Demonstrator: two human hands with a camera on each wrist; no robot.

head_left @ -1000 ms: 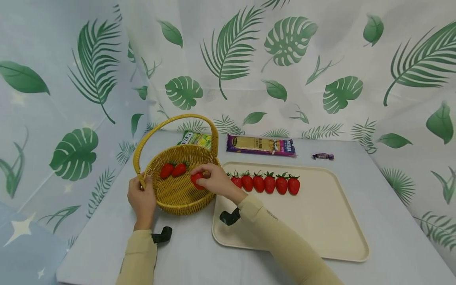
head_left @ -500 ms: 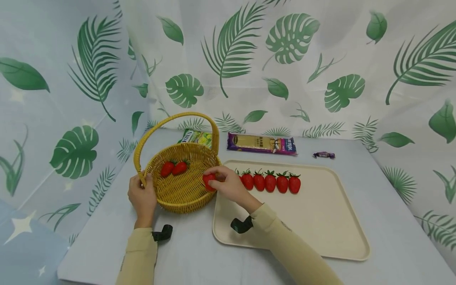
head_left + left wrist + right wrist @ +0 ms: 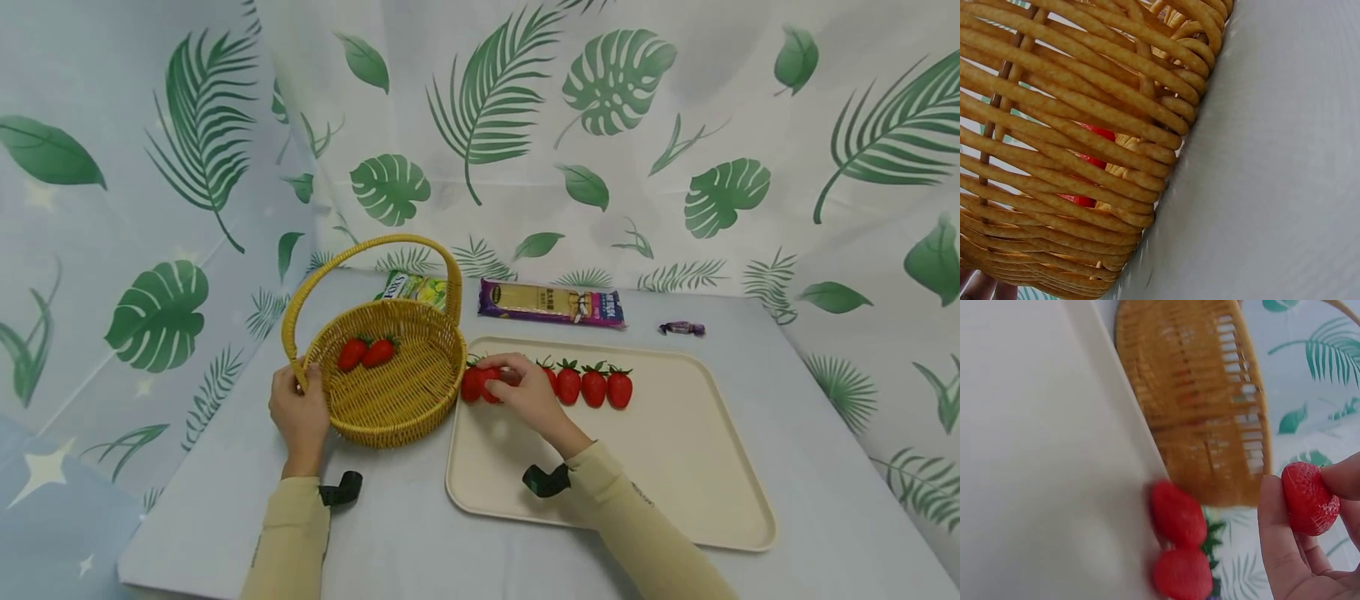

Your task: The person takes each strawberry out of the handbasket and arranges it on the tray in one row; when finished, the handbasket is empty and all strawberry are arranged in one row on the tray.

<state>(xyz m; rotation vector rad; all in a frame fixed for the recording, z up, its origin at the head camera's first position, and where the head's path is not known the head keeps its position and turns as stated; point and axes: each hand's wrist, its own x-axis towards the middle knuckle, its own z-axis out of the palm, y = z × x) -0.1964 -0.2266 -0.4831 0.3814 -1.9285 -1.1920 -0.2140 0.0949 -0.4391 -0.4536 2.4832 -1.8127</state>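
Note:
My left hand [image 3: 302, 421] grips the left rim of the yellow wicker basket [image 3: 397, 433], where its arched handle [image 3: 378, 240] meets the side. Two red strawberries lie together in the basket, one strawberry [image 3: 351, 354] left of the other strawberry [image 3: 380, 352]. Between thumb and fingers, my right hand [image 3: 531, 407] pinches a strawberry [image 3: 1309, 499], raised above the cream tray [image 3: 637, 483]. Beneath and beside that hand runs a row of several strawberries along the tray's back; the leftmost strawberry [image 3: 471, 383] is by the basket, the rightmost strawberry [image 3: 619, 388] shows whole. Fingers hide part of the row.
Behind the tray lies a purple-and-gold noodle packet [image 3: 551, 303], with a small purple wrapped candy [image 3: 682, 328] to its right. A green packet [image 3: 412, 288] is partly hidden by the basket. Leaf-printed cloth [image 3: 480, 125] hangs behind the table.
My right hand has moved right, carrying its strawberry from inside the basket, past the rim, to over the left end of the tray. My left hand keeps its grip on the basket.

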